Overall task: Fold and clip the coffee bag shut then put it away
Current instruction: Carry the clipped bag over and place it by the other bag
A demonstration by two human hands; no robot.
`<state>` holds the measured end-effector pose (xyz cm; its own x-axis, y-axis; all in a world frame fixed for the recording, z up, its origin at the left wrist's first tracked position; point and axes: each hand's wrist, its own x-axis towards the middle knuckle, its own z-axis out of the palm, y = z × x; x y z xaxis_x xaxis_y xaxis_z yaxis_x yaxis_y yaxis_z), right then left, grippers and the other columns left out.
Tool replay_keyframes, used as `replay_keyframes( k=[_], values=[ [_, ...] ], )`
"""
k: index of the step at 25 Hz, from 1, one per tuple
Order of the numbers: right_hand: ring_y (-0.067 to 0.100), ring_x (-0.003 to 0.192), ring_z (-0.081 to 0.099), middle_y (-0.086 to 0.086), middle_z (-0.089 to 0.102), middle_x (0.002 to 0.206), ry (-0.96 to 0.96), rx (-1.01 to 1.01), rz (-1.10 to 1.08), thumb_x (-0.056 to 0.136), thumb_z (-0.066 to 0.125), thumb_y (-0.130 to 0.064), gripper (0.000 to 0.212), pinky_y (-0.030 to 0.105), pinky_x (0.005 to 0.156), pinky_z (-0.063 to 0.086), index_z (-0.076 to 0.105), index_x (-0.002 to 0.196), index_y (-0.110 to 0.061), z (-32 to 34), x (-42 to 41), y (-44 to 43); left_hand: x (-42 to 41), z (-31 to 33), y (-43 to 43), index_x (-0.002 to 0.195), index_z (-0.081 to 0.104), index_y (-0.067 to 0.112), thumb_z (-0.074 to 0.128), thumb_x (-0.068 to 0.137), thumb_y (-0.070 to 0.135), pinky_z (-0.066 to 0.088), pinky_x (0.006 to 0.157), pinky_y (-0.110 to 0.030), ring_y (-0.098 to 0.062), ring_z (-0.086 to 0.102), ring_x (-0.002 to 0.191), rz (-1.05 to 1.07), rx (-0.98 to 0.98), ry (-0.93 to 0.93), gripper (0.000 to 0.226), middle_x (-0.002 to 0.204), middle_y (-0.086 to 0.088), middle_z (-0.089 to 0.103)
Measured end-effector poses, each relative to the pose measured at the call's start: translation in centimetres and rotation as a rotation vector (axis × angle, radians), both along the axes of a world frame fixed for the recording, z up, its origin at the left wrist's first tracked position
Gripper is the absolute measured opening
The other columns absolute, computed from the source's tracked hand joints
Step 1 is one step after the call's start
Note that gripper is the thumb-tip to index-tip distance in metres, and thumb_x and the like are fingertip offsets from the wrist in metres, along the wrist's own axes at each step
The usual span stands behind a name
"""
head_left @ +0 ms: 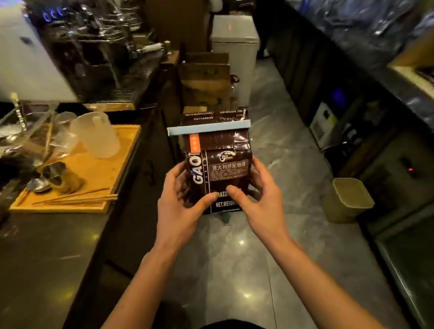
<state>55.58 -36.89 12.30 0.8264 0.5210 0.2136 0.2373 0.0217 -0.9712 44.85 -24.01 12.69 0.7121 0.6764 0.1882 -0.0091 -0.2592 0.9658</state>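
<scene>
Dark brown foil coffee bag (217, 164) upright in mid-air over floor, right of counter (48, 246) edge. Pale blue bar clip (208, 129) across folded top. Left hand (181, 203), right hand (258, 199) clamped on lower sides. Keep upright, support base while stowing.

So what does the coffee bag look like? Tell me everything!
The coffee bag is dark brown and shiny, like foil, with white letters, a label in Chinese characters and a small orange tag. It is upright, held in the air over the floor. A pale blue clip runs straight across near its top, which looks folded and crinkled. The left hand and right hand grip its lower sides, thumbs on the front.
</scene>
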Motion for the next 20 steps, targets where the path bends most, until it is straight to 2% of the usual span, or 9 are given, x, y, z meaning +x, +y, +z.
replay_keyframes(
  k=[2, 5, 7, 9, 12, 17, 20],
  values=[
    [0.001, 0.119, 0.060, -0.011, 0.064, 0.130, -0.025, 0.010, -0.106, 0.084, 0.075, -0.015, 0.066, 0.029, 0.101, 0.049, 0.044, 0.140, -0.031, 0.6, 1.7, -2.4, 3.2, 0.6, -1.6, 0.137, 0.038, 0.033, 0.081, 0.068, 0.028, 0.047, 0.105, -0.031, 0.003, 0.054, 0.123, -0.104, 0.010, -0.011, 0.082, 0.128, 0.020, 0.055],
    [-0.002, 0.121, 0.057, -0.018, 0.062, 0.129, -0.036, 0.023, -0.229, 0.083, 0.076, -0.017, 0.065, 0.024, 0.100, 0.049, 0.042, 0.132, -0.044, 1.4, 3.4, -4.7, 6.6, 1.5, -3.2, 0.141, 0.036, 0.028, 0.079, 0.068, 0.030, 0.047, 0.106, -0.033, 0.002, 0.052, 0.126, -0.208, 0.033, -0.024, 0.084, 0.130, 0.018, 0.054],
    [-0.004, 0.121, 0.057, -0.022, 0.061, 0.125, -0.035, 0.021, -0.282, 0.082, 0.076, -0.022, 0.063, 0.021, 0.098, 0.048, 0.042, 0.130, -0.045, 1.8, 4.2, -5.2, 8.0, 2.2, -3.3, 0.139, 0.037, 0.033, 0.078, 0.067, 0.038, 0.045, 0.108, -0.036, -0.001, 0.049, 0.130, -0.245, 0.057, -0.028, 0.084, 0.135, 0.014, 0.053],
    [-0.007, 0.119, 0.056, -0.028, 0.061, 0.120, -0.030, 0.020, -0.328, 0.082, 0.077, -0.024, 0.062, 0.016, 0.096, 0.048, 0.042, 0.128, -0.046, 2.3, 4.9, -5.0, 9.4, 2.8, -2.7, 0.137, 0.036, 0.038, 0.077, 0.066, 0.042, 0.043, 0.109, -0.035, 0.000, 0.047, 0.131, -0.277, 0.078, -0.023, 0.081, 0.133, 0.020, 0.051],
    [-0.005, 0.118, 0.058, -0.027, 0.062, 0.119, -0.048, 0.020, -0.372, 0.082, 0.077, -0.025, 0.063, 0.014, 0.095, 0.049, 0.043, 0.131, -0.045, 2.6, 6.1, -3.2, 11.1, 3.2, -0.8, 0.132, 0.036, 0.045, 0.076, 0.067, 0.043, 0.044, 0.107, -0.033, 0.002, 0.048, 0.128, -0.310, 0.093, -0.027, 0.077, 0.129, 0.027, 0.049],
    [-0.004, 0.117, 0.059, -0.019, 0.064, 0.123, -0.084, 0.050, -0.425, 0.083, 0.076, -0.022, 0.065, 0.017, 0.094, 0.049, 0.044, 0.138, -0.037, 3.6, 7.4, 2.7, 13.4, 3.8, 5.3, 0.142, 0.038, 0.029, 0.077, 0.065, 0.048, 0.043, 0.110, -0.038, -0.004, 0.048, 0.131, -0.330, 0.103, -0.042, 0.089, 0.140, 0.007, 0.053],
    [-0.009, 0.115, 0.058, -0.028, 0.064, 0.117, -0.111, 0.055, -0.448, 0.084, 0.075, -0.020, 0.064, 0.009, 0.090, 0.046, 0.042, 0.133, -0.045, 4.6, 7.6, 6.7, 14.0, 4.5, 9.4, 0.144, 0.037, 0.029, 0.078, 0.065, 0.046, 0.042, 0.109, -0.035, -0.003, 0.048, 0.131, -0.337, 0.082, -0.057, 0.091, 0.141, 0.009, 0.053]
  ],
)
